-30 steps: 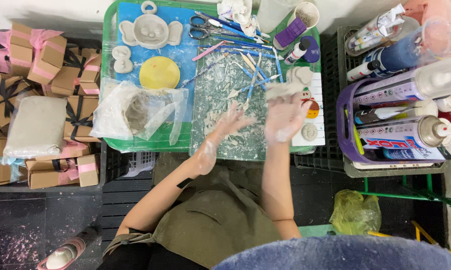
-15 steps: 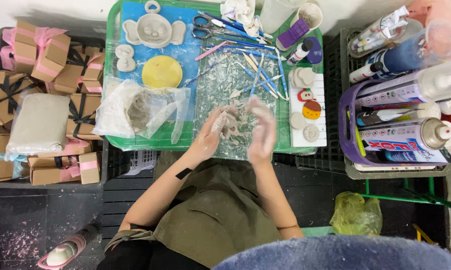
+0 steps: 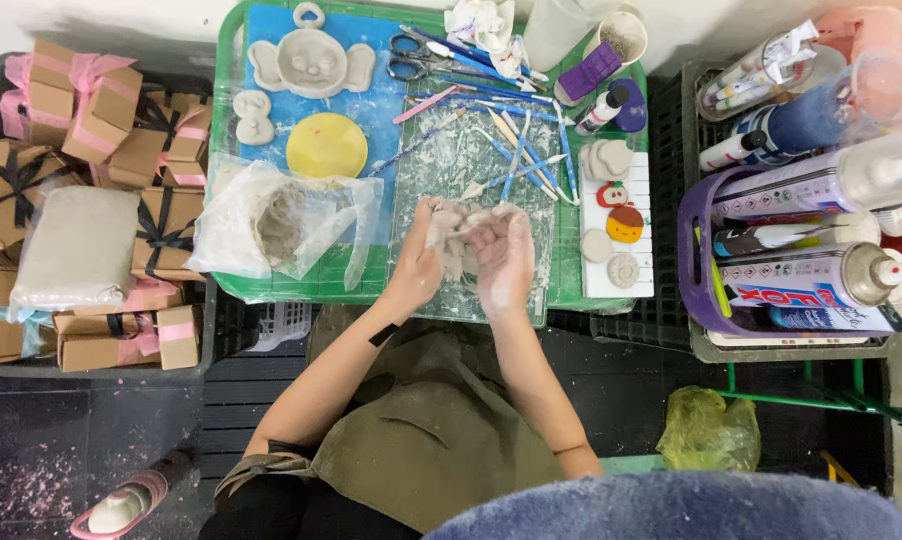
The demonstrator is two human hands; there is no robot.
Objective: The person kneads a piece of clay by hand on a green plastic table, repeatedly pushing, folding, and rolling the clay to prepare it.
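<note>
My left hand and my right hand are pressed close together over a clear work mat smeared with grey clay. Between the fingers sits a small lump of grey clay, which both hands hold. Both hands are coated in pale clay. Just left of the left hand lies an open plastic bag with grey clay inside. Several modelling tools lie on the mat beyond my fingers.
A green tray holds a blue board with a grey clay face, a yellow disc and scissors. Small clay figures sit on a white board at right. Spray cans fill a purple basket; ribboned cardboard boxes stack at left.
My right hand came down from the tray's right side and met the left hand over the mat. Both hands closed around the clay lump.
</note>
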